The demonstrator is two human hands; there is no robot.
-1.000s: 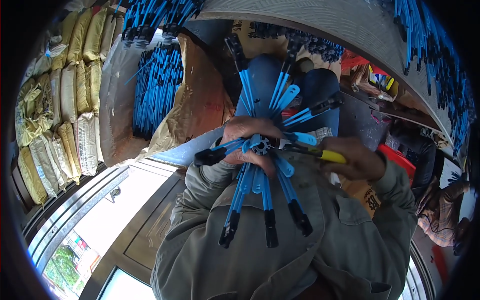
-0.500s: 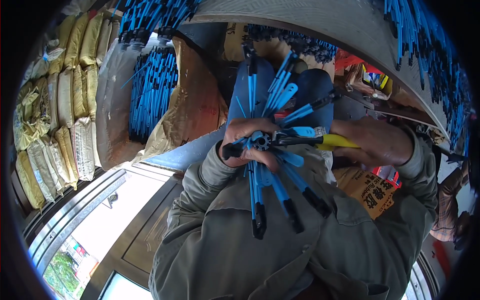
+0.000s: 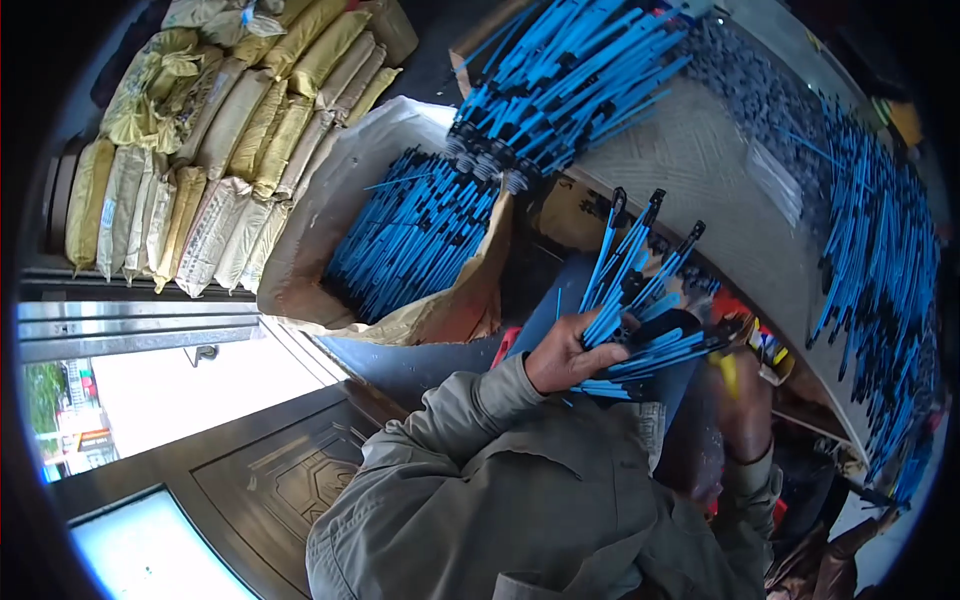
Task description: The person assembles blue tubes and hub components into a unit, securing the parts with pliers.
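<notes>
My left hand is closed around a cluster of blue rods with black ends. They fan out like the ribs of an umbrella frame, over my knees and to the right. My right hand, smeared by motion, sits lower right of the cluster, apart from my left hand. A yellow handle shows in it; the working end of this tool cannot be made out. My fingers on that side are mostly blurred.
A large paper sack full of similar rods stands at the left. More rods lie piled on the table ahead, with others along its right edge. Stacked bags fill the far left, above a panelled door.
My view has turned. The rod cluster, earlier pointing every way around a round hub, now tilts away to the right. My right hand with the yellow-handled tool has moved off the hub.
</notes>
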